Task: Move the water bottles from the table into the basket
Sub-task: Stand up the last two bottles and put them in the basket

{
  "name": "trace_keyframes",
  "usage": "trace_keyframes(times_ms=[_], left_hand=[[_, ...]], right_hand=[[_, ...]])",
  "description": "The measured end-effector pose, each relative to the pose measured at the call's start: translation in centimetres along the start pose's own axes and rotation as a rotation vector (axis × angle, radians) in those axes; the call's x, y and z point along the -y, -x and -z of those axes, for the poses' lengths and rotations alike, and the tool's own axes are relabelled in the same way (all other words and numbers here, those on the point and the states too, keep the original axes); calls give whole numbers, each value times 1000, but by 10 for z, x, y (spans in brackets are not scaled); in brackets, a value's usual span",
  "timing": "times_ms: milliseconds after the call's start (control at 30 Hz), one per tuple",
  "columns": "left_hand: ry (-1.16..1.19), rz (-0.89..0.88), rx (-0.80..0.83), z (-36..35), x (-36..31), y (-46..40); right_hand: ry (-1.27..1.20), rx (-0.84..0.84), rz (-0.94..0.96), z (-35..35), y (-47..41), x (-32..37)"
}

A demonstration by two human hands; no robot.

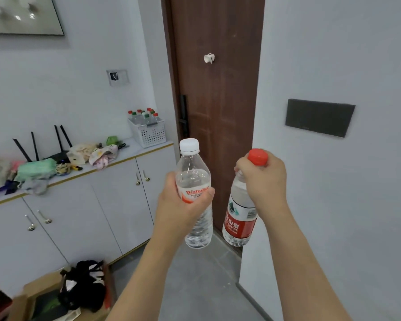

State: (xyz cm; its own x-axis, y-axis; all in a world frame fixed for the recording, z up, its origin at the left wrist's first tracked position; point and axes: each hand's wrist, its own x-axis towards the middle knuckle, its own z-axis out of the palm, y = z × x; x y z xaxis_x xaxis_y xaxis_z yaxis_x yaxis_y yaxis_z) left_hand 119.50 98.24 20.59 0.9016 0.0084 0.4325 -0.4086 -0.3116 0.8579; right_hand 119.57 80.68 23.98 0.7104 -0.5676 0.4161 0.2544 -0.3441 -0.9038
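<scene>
My left hand (178, 205) grips a clear water bottle with a white cap (193, 174) around its labelled middle, holding it upright in the air. My right hand (262, 179) holds a second bottle with a red cap and red label (240, 218) by its neck, so it hangs slightly tilted. Both bottles are in front of me at chest height, side by side and apart. A white perforated basket (149, 133) stands at the right end of the cabinet top, far ahead to the left, with several capped bottles (144, 117) standing in it.
A long white cabinet (83, 205) runs along the left wall; its top carries a black router (56, 154), cloths and small clutter. A brown door (218, 89) is straight ahead, a grey wall on the right. A cardboard box with a black bag (83, 286) sits on the floor at lower left.
</scene>
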Motion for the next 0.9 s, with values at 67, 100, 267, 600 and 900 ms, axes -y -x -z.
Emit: trace_keyframes(times_ms=[67, 100, 267, 600, 900], left_hand=[[6, -27, 3, 10, 19, -29], [5, -35, 8, 16, 27, -44], [56, -45, 33, 49, 60, -120], [98, -54, 0, 81, 123, -228], [24, -15, -53, 64, 180, -324]], right_hand=[[16, -18, 12, -31, -15, -4], [28, -24, 14, -46, -22, -4], [42, -50, 41, -127, -62, 7], [26, -31, 28, -239, -111, -9], [-27, 24, 44, -325, -190, -41]])
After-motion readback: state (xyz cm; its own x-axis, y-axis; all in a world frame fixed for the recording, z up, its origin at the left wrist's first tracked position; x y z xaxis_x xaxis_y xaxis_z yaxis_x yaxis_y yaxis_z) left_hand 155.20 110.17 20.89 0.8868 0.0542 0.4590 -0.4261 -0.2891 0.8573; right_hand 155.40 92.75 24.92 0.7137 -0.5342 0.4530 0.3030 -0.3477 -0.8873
